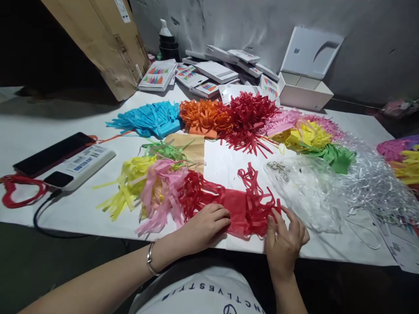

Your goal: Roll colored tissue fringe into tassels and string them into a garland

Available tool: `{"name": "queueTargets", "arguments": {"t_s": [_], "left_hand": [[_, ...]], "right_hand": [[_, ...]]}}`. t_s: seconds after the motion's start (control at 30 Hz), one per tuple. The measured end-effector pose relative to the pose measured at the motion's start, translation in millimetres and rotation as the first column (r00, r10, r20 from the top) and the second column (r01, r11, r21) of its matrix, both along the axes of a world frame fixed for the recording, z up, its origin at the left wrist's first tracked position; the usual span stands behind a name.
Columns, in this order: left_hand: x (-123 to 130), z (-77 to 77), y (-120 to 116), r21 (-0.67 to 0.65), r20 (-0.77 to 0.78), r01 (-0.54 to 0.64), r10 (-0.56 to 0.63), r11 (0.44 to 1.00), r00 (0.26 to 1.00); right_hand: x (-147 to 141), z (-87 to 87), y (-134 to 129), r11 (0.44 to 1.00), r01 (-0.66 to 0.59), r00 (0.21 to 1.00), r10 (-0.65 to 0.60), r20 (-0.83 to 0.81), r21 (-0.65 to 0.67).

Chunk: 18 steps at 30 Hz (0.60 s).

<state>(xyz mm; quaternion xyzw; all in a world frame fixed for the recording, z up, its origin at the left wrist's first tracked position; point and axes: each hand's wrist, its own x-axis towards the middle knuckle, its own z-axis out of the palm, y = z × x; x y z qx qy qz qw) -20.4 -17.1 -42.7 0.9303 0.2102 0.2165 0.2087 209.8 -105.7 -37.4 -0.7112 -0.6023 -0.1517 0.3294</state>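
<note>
A red tissue paper tassel (pixel 236 209) lies spread at the table's front edge, its plain middle band flat and its cut fringe fanned out on both sides. Across the left part of that band rests my left hand (pixel 209 224), fingers laid on the paper and slightly bent. My right hand (pixel 286 233) has thumb and fingertips closed on strips at the tassel's right fringe. Left of the red paper, a pink tassel (pixel 162 187), a yellow tassel (pixel 131 179) and a light green tassel (pixel 168 151) overlap. Brown paper (pixel 191 150) lies behind them.
Blue (pixel 150 117), orange (pixel 206 115) and dark red fringe bundles (pixel 252 109) line the back. A clear plastic bag (pixel 307 192) and silver tinsel (pixel 379 183) lie right. A phone (pixel 55 152) and white power bank (pixel 81 168) sit left. Boxes (pixel 216 72) are piled against the wall.
</note>
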Motion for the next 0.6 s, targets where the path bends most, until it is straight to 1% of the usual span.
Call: {"name": "queueTargets", "arguments": {"t_s": [0.03, 0.07, 0.1, 0.13, 0.17, 0.2, 0.23, 0.27, 0.3, 0.33, 0.37, 0.4, 0.47, 0.53, 0.6], "left_hand": [[0.6, -0.6, -0.4, -0.001, -0.001, -0.002, 0.002, 1.000, 1.000], [1.4, -1.0, -0.7, -0.004, -0.010, -0.005, 0.004, 1.000, 1.000], [2.3, -1.3, -0.6, -0.007, -0.020, -0.008, 0.008, 1.000, 1.000], [3.2, -1.7, -0.3, -0.009, -0.027, -0.008, 0.008, 1.000, 1.000], [3.8, -2.0, 0.1, -0.009, -0.027, -0.005, 0.005, 1.000, 1.000], [4.2, -2.3, 0.7, -0.011, -0.020, 0.001, -0.001, 1.000, 1.000], [4.4, -2.6, 1.3, -0.016, -0.009, 0.008, -0.009, 1.000, 1.000], [4.2, -2.8, 1.6, -0.027, 0.000, 0.014, -0.014, 1.000, 1.000], [3.8, -2.7, 1.7, -0.044, 0.002, 0.015, -0.015, 0.999, 1.000], [3.4, -2.3, 1.6, -0.062, 0.000, 0.012, -0.012, 0.998, 1.000], [2.9, -1.5, 1.3, -0.078, -0.002, 0.004, -0.004, 0.997, 1.000], [2.4, -0.4, 1.0, -0.092, -0.007, -0.004, 0.004, 0.996, 1.000], [2.1, 3.2, 0.5, -0.112, -0.020, -0.012, 0.010, 0.994, 1.000], [2.9, 8.2, 0.9, -0.123, -0.037, -0.009, 0.005, 0.992, 0.999], [4.6, 13.6, 2.1, -0.127, -0.052, -0.005, -0.002, 0.992, 0.999]], "right_hand": [[-6.7, 2.7, 2.5, 0.997, -0.075, 0.997, 0.076, -0.007, 0.028], [-15.4, 4.8, 6.3, 0.978, -0.208, 0.978, 0.209, -0.018, 0.024], [-25.1, 6.0, 11.2, 0.932, -0.361, 0.932, 0.360, -0.033, -0.019], [-34.8, 5.9, 16.9, 0.867, -0.489, 0.872, 0.487, -0.053, -0.096], [-43.3, 4.2, 22.9, 0.811, -0.553, 0.832, 0.549, -0.075, -0.191], [-49.4, 1.1, 28.5, 0.785, -0.544, 0.834, 0.544, -0.090, -0.296], [-52.0, -3.5, 33.4, 0.786, -0.478, 0.870, 0.485, -0.089, -0.393], [-50.3, -9.3, 37.0, 0.799, -0.381, 0.916, 0.395, -0.071, -0.466], [-44.0, -15.6, 39.1, 0.820, -0.274, 0.955, 0.295, -0.040, -0.503], [-33.3, -21.9, 39.6, 0.846, -0.177, 0.979, 0.203, -0.003, -0.502], [-18.9, -27.4, 38.5, 0.877, -0.101, 0.991, 0.130, 0.029, -0.470], [-1.9, -31.5, 36.0, 0.910, -0.049, 0.995, 0.078, 0.054, -0.411], [33.1, -32.7, 27.5, 0.958, 0.004, 0.998, 0.015, 0.067, -0.288], [57.4, -22.7, 16.5, 0.981, 0.062, 0.997, -0.053, 0.050, -0.186], [61.0, -4.5, 6.6, 0.991, 0.131, 0.991, -0.130, 0.040, -0.036]]}}
